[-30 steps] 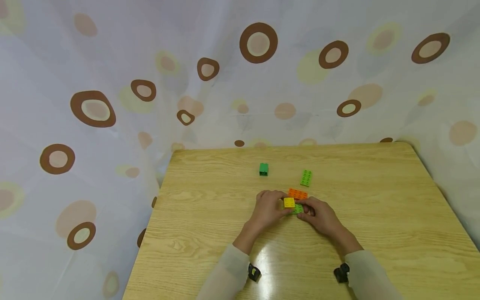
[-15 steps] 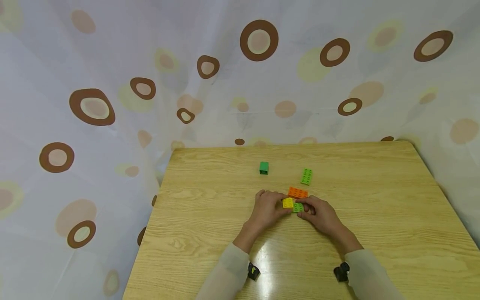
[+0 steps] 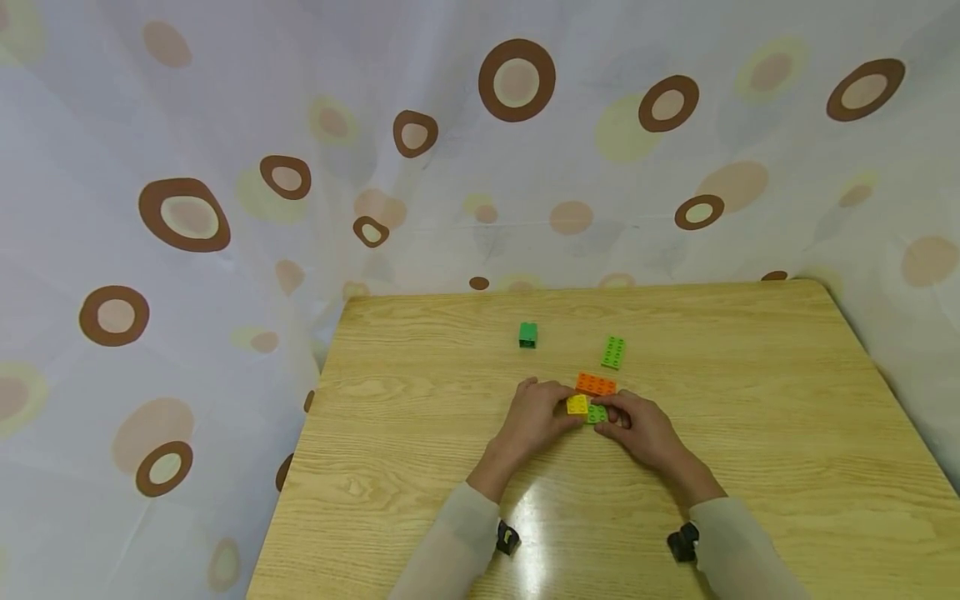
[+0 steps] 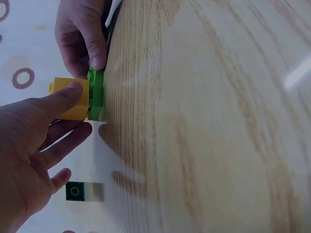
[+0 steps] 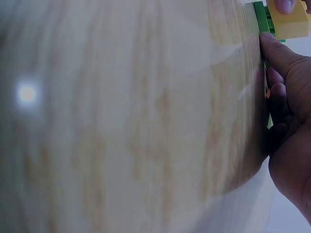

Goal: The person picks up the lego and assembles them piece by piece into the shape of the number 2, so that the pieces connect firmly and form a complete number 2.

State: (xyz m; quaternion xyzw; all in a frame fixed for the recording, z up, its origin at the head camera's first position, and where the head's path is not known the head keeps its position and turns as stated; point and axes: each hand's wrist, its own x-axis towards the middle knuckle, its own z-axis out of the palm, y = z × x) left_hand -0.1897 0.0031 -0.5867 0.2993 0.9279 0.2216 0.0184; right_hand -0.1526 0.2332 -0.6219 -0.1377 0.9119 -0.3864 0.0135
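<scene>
Between thumb and fingers, my left hand (image 3: pixel 534 414) pinches a yellow toy building brick (image 3: pixel 577 405). It sits over the left part of a flat light green building brick (image 3: pixel 597 414), whose studs show on the right. My right hand (image 3: pixel 643 429) pinches that green brick at its right end, low against the table. In the left wrist view the yellow brick (image 4: pixel 72 97) stands right against the studded side of the green brick (image 4: pixel 95 94). Just behind both hands lies an orange building brick (image 3: pixel 596 384).
Farther back on the wooden table (image 3: pixel 420 367) are another light green brick (image 3: pixel 613 352) and a dark green brick (image 3: pixel 528 335) lying on its side. A patterned curtain (image 3: pixel 570 167) hangs behind the table's far edge.
The yellow brick, in my left hand, has shifted slightly left, then a little back to the right over the green brick. My right hand has stayed in place.
</scene>
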